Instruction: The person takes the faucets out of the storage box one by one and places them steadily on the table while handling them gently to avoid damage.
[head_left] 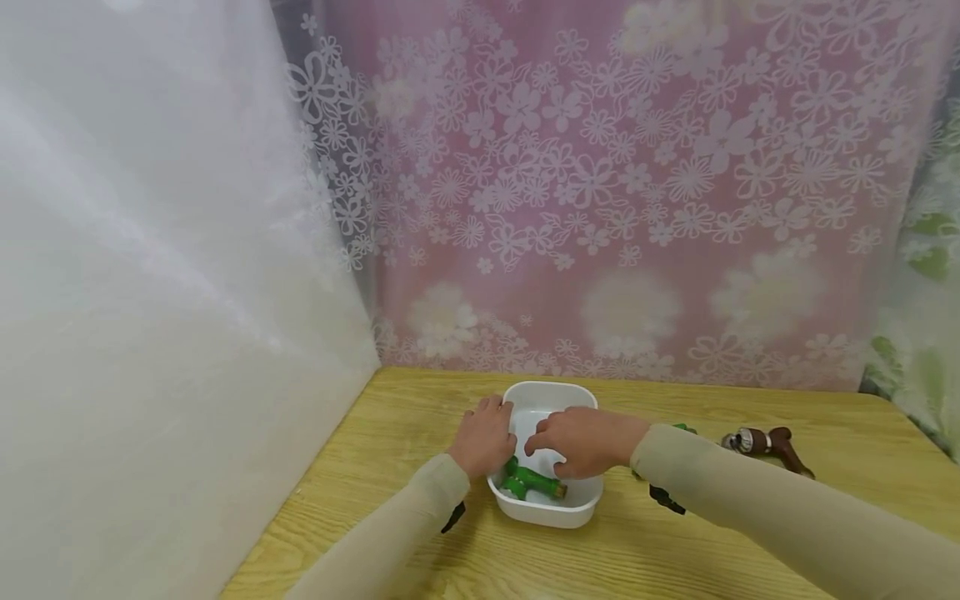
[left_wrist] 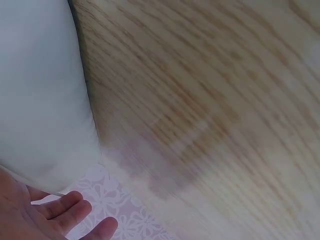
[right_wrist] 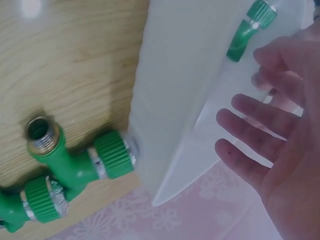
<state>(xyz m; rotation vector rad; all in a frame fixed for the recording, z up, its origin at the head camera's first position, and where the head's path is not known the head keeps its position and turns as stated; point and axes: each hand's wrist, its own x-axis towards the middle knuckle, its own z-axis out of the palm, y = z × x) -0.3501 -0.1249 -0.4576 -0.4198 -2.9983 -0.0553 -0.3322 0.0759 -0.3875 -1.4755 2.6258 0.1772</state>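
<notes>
A white plastic basin [head_left: 551, 517] stands on the wooden table. Inside its near end lies a green pipe fitting [head_left: 534, 481], whose ribbed green end [right_wrist: 261, 14] also shows in the right wrist view. My left hand [head_left: 483, 435] rests on the basin's left rim; in the left wrist view its fingers [left_wrist: 70, 210] stretch loosely beside the basin's edge. Over the basin, my right hand [head_left: 585, 440] hovers with spread, slightly bent fingers and nothing between them. In the right wrist view those fingers [right_wrist: 255, 140] are apart from the green fitting.
Right of the basin, more green pipe fittings [right_wrist: 75, 172] with ribbed collars lie on the table [head_left: 420, 408], partly behind my right forearm in the head view. Farther right lies a brown fitting [head_left: 783, 450] with a silvery end. A pink flowered curtain [head_left: 622, 208] hangs behind the table.
</notes>
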